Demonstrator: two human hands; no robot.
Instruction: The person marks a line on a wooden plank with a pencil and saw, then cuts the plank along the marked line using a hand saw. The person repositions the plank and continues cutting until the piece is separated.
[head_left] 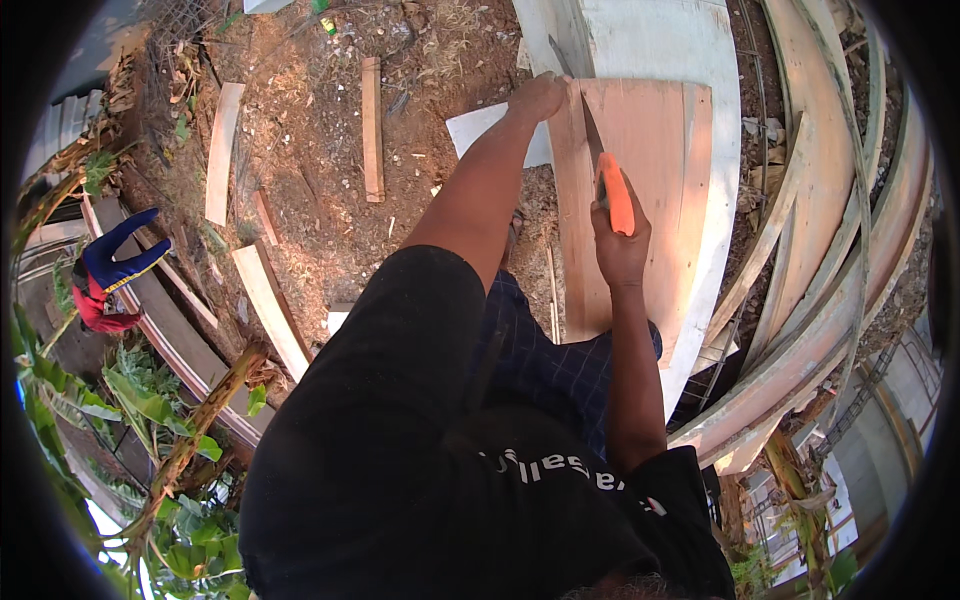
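My right hand (622, 250) is closed round the orange handle of a handsaw (619, 200). Its blade slants away to the far left, across a reddish-brown plywood board (645, 240) and past the board's far edge. At the far left corner of this board, my left hand (540, 97) grips the wood close beside the blade; its fingertips are partly hidden. Under the plywood lies a larger pale sheet (705, 45), which shows beyond it and along its right side. My knee touches the near end of the plywood.
Long curved planks (810, 260) are stacked on the right. Wood offcuts (372, 130) lie on the dirt at left, with a longer strip (272, 312) nearer me. Blue and red work gloves (108, 275) rest on boards at far left, above leafy plants (140, 400).
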